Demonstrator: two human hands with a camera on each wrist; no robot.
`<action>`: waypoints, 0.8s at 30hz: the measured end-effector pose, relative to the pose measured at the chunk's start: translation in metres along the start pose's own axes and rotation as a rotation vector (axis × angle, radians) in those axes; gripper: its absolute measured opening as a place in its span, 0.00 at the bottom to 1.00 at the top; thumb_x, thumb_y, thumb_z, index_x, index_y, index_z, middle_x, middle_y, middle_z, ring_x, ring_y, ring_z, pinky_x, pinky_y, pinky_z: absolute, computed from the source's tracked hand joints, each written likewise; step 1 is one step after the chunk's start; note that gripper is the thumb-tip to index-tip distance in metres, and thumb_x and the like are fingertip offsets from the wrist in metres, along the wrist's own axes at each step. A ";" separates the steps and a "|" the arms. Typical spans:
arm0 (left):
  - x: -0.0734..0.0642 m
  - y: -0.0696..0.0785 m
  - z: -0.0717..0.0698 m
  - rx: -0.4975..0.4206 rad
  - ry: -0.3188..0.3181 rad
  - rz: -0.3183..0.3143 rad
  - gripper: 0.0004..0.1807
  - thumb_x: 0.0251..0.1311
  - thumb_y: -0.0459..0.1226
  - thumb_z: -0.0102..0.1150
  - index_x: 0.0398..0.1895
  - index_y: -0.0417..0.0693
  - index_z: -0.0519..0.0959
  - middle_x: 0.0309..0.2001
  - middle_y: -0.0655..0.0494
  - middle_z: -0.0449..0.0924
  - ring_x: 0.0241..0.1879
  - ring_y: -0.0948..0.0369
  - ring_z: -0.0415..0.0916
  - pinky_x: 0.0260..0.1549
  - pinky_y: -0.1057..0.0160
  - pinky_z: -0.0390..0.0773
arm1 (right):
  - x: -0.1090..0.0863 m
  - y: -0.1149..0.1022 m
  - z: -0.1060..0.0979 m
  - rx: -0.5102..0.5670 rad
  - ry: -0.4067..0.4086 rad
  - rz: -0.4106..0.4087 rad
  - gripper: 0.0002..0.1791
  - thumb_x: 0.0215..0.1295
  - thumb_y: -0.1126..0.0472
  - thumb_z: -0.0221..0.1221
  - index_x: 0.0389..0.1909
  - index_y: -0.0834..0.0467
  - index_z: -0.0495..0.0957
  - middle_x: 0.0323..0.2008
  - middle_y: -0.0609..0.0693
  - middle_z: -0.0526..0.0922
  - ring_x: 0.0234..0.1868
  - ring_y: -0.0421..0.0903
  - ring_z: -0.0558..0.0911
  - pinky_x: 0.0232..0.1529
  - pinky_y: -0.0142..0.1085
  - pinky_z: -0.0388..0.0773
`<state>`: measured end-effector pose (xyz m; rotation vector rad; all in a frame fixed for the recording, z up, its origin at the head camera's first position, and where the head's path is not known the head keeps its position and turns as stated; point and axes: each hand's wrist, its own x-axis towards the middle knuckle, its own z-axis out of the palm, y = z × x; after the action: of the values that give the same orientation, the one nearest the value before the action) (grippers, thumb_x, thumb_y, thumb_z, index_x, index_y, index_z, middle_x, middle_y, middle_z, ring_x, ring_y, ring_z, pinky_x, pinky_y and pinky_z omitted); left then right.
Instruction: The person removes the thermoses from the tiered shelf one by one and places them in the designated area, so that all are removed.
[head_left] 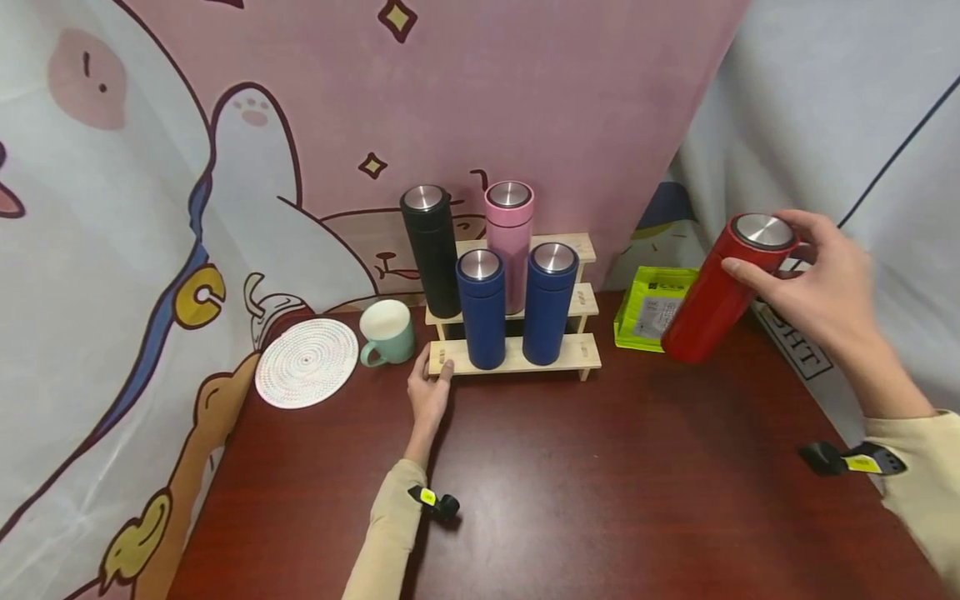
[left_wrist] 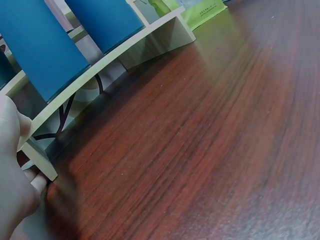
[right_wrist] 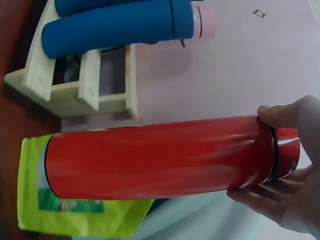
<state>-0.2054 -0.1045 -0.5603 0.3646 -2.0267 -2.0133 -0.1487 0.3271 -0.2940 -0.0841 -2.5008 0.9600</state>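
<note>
My right hand grips a red thermos flask around its upper part and holds it tilted, to the right of the wooden stepped rack. In the right wrist view the thumb lies on one side of the flask near the lid seam, the fingers on the other. My left hand holds the left end of the rack's lowest step, its thumb on top. Two blue flasks stand on that step. Behind them are a black flask and a pink flask, on higher steps.
A lime-green bag stands right of the rack, partly behind the red flask. Left of the rack are a mint-green mug and a round woven mat leaning near the cloth backdrop. All stand on a dark red wooden table.
</note>
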 end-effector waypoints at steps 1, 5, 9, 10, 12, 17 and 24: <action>0.000 0.000 0.000 0.002 0.001 -0.004 0.32 0.64 0.31 0.64 0.72 0.44 0.70 0.59 0.37 0.82 0.51 0.55 0.82 0.42 0.74 0.77 | -0.002 0.004 -0.001 -0.024 0.004 0.017 0.40 0.61 0.49 0.69 0.73 0.54 0.67 0.57 0.50 0.76 0.40 0.21 0.68 0.35 0.12 0.63; -0.001 0.001 -0.001 -0.003 0.000 -0.015 0.33 0.64 0.31 0.64 0.73 0.44 0.70 0.59 0.38 0.82 0.51 0.55 0.82 0.43 0.74 0.78 | -0.008 0.018 -0.006 -0.124 -0.008 0.092 0.42 0.62 0.45 0.66 0.74 0.58 0.65 0.62 0.64 0.74 0.50 0.37 0.74 0.33 0.15 0.58; 0.000 0.001 -0.001 -0.005 -0.003 -0.002 0.32 0.64 0.30 0.64 0.73 0.42 0.69 0.59 0.37 0.81 0.52 0.54 0.82 0.45 0.72 0.78 | -0.014 0.034 -0.010 -0.174 -0.034 0.132 0.43 0.64 0.44 0.63 0.74 0.63 0.62 0.64 0.70 0.70 0.58 0.69 0.69 0.34 0.26 0.59; 0.000 0.002 0.000 -0.004 -0.004 0.002 0.32 0.64 0.30 0.64 0.73 0.41 0.69 0.58 0.36 0.81 0.52 0.54 0.82 0.46 0.72 0.79 | -0.015 0.038 -0.011 -0.182 -0.032 0.139 0.44 0.64 0.44 0.63 0.73 0.64 0.61 0.64 0.71 0.70 0.59 0.70 0.68 0.35 0.29 0.59; 0.000 0.002 0.000 -0.005 -0.004 0.005 0.32 0.64 0.30 0.64 0.73 0.41 0.69 0.58 0.36 0.81 0.52 0.54 0.82 0.46 0.71 0.79 | -0.018 0.047 -0.012 -0.196 -0.029 0.147 0.43 0.65 0.45 0.63 0.73 0.66 0.61 0.64 0.72 0.69 0.59 0.71 0.67 0.36 0.34 0.60; -0.001 0.002 0.000 -0.010 0.001 0.000 0.32 0.64 0.31 0.64 0.73 0.43 0.70 0.57 0.35 0.82 0.51 0.55 0.82 0.45 0.72 0.78 | -0.023 0.068 -0.014 -0.217 -0.019 0.170 0.44 0.64 0.46 0.64 0.72 0.68 0.61 0.64 0.75 0.68 0.58 0.72 0.67 0.36 0.34 0.59; -0.004 0.009 -0.001 -0.006 -0.020 0.001 0.33 0.65 0.30 0.64 0.73 0.41 0.68 0.57 0.35 0.82 0.52 0.53 0.81 0.44 0.73 0.77 | -0.023 0.098 -0.014 -0.229 0.023 0.218 0.42 0.59 0.46 0.69 0.65 0.69 0.69 0.59 0.72 0.74 0.33 0.21 0.59 0.31 0.25 0.59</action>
<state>-0.2014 -0.1043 -0.5518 0.3435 -2.0314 -2.0299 -0.1323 0.4049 -0.3578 -0.4450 -2.6089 0.7430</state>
